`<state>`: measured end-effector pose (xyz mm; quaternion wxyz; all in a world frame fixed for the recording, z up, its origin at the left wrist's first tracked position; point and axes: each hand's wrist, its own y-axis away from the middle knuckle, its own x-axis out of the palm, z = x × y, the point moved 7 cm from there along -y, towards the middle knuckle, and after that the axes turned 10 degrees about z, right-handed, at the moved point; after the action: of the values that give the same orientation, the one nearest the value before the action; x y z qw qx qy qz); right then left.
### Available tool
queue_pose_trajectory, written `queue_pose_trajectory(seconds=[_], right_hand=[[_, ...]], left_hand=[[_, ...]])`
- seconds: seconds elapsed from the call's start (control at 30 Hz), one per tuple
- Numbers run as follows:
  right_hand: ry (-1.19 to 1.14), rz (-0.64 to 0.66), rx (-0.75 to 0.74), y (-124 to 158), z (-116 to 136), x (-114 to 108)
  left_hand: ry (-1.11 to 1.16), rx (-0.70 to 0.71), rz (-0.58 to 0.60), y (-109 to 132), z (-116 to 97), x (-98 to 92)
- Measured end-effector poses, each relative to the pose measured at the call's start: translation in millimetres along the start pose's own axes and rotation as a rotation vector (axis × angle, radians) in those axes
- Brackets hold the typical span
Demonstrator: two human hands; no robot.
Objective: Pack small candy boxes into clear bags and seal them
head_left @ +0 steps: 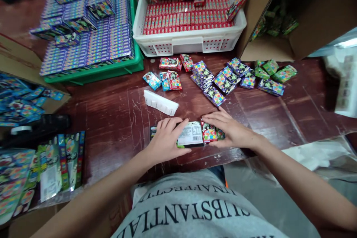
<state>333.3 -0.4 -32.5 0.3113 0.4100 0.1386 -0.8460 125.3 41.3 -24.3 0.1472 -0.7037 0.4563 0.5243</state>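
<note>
My left hand (167, 137) grips a flat printed package (190, 134) with a white barcode label at the table's front edge. Thumb and fingers bend over its left part, and its far end shows beyond the hand. My right hand (227, 128) closes around a small red printed box (208, 131) that meets the package's right end. Under its palm a green box (220, 134) shows in part. Just beyond the hands lie a white folded strip (161, 102), stacked purple boxes (203, 72), blue boxes (152, 80) and red boxes (169, 63).
A green crate (97, 76) of purple boxes stands back left, beside a white basket (186, 42) of red boxes. Green boxes (284, 73) lie near an open carton (266, 48) at right. Flat printed packages (50, 171) and a carton of blue boxes (22, 100) are at left.
</note>
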Motion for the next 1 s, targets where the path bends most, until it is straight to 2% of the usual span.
queue_pose_trajectory(seconds=[0.1,0.3,0.47,0.6,0.7,0.77,0.9,1.0], right_hand=[[0.007,-0.001,0.031,2,2,3],[-0.023,0.042,-0.009,-5,5,7],[0.027,-0.006,0.026,-14,8,5],[0.123,-0.031,0.122,13,7,-10],[0.124,0.016,0.186,35,-2,-15],[0.111,0.026,0.186,39,-7,-15],[0.083,-0.041,0.146,25,-13,-13],[0.056,-0.049,0.127,15,-12,-12]], left_hand=[[0.000,-0.080,-0.033,2,5,-1.6],[0.041,0.088,0.058,-3,6,-4.5],[0.025,0.014,0.013,-7,10,-6.4],[-0.002,-0.031,-0.016,-5,8,-4.9],[-0.008,-0.024,-0.020,-4,7,-4.8],[-0.004,-0.005,-0.018,-6,5,-4.9],[0.001,0.050,0.001,-10,-5,-3.6],[0.006,0.016,-0.018,-10,-7,-3.3]])
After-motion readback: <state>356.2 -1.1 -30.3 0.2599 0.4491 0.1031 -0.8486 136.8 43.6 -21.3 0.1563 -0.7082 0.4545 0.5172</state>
